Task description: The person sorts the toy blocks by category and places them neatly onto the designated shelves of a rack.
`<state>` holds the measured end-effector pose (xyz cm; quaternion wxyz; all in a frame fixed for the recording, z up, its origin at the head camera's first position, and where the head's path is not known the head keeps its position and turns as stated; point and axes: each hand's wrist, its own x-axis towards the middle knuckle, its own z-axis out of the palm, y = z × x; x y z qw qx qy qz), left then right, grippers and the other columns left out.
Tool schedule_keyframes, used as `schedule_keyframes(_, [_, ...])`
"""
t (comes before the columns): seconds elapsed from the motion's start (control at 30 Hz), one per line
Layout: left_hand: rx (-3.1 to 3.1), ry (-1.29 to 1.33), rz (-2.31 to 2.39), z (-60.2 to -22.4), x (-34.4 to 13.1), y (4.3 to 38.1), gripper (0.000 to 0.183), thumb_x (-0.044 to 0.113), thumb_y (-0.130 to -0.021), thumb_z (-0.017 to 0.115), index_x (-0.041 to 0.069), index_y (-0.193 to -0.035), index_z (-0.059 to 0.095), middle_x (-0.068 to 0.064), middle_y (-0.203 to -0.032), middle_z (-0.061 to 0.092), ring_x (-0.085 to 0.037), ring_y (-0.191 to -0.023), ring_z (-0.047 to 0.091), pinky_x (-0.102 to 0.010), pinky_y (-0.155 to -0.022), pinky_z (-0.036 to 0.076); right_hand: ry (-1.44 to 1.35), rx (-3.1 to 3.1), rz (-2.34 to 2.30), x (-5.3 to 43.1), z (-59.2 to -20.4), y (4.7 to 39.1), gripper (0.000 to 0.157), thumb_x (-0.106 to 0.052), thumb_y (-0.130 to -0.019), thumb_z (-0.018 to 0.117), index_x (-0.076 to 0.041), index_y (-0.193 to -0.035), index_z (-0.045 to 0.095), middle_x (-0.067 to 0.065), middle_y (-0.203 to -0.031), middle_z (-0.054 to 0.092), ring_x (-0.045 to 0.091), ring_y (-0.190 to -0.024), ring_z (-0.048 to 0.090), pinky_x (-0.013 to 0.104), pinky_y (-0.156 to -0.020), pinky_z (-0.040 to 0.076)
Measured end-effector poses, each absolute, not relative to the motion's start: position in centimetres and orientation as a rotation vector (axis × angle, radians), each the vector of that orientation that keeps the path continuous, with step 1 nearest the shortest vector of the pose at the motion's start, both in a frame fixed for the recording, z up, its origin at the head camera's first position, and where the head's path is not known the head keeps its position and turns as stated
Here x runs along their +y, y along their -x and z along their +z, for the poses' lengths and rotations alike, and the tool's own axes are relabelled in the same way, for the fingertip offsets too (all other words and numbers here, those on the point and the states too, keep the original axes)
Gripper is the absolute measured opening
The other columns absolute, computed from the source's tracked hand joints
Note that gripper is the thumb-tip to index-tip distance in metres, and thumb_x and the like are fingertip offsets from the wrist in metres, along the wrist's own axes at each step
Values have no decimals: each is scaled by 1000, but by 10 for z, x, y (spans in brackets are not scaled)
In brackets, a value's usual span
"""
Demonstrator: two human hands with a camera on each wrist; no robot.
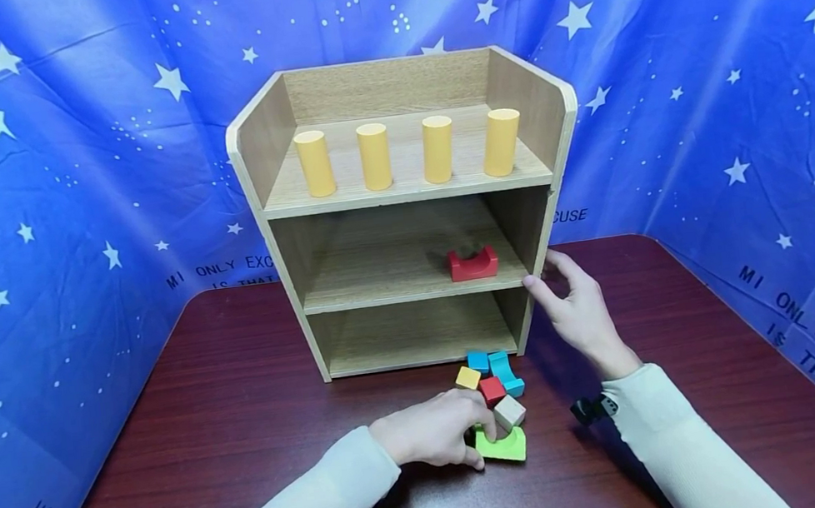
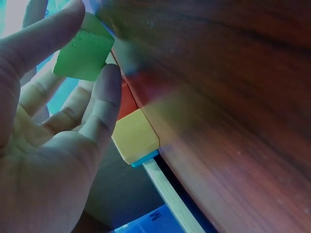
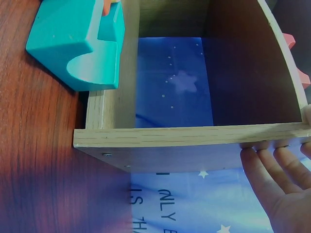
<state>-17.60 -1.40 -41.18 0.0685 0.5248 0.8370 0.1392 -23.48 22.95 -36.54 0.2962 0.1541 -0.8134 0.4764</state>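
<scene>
My left hand pinches a light green arched block at the table's front. In the left wrist view, thumb and fingers hold this green block by its end. Beside it lie a white cube, a red cube, a yellow cube, a blue cube and a turquoise arched block. My right hand grips the right side panel of a wooden shelf, its thumb at the front edge and its fingers against the outer face.
On the top board stand several yellow cylinders in a row. A red arched block sits on the middle board, towards the right. Blue star-printed cloth surrounds the dark reddish table. The loose blocks lie near the shelf's front right corner.
</scene>
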Motion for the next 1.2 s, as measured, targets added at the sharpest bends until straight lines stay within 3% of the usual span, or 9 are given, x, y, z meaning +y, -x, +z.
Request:
schedule_keyframes(0.23, [2512, -1579, 411, -412, -20, 178, 27, 27, -75, 82, 21, -101, 74, 16, -101, 59, 3, -101, 51, -17, -93, 38, -392, -2177, 1267, 228, -362, 232, 40, -13, -90, 66, -6, -128, 57, 14, -106, 65, 5, -93, 56, 12, -74, 45])
schedule_keyframes(0.5, [2502, -1569, 436, -413, -26, 179, 30, 24, -76, 80, 21, -106, 75, 16, -95, 53, 4, -91, 48, -9, -83, 37, -409, -2168, 1254, 215, -344, 216, 39, -1, -88, 64, 6, -126, 55, 24, -104, 63, 10, -92, 56, 11, -74, 44])
schedule_keyframes(0.73, [2532, -1542, 412, -412, -29, 179, 27, 22, -75, 81, 23, -102, 75, 16, -95, 53, 0, -93, 49, -14, -86, 39, -392, -2177, 1269, 227, -361, 232, 41, -12, -89, 66, -6, -128, 57, 14, -105, 65, 5, -92, 56, 13, -74, 45])
schedule_keyframes(0.9, [2558, -1509, 398, -413, -30, 179, 29, 21, -71, 83, 23, -98, 73, 15, -97, 54, -1, -92, 49, -16, -85, 40, -401, -2171, 1282, 229, -364, 234, 41, -18, -90, 67, -9, -129, 58, 11, -105, 65, 6, -93, 57, 17, -74, 48])
schedule_keyframes(1.2, [2567, -1525, 353, -413, -29, 179, 30, 11, -67, 80, 22, -92, 69, 12, -87, 47, -2, -77, 45, -14, -70, 37, -398, -2171, 1291, 228, -363, 234, 41, -17, -90, 66, -7, -128, 57, 12, -106, 65, 2, -93, 57, 14, -74, 47])
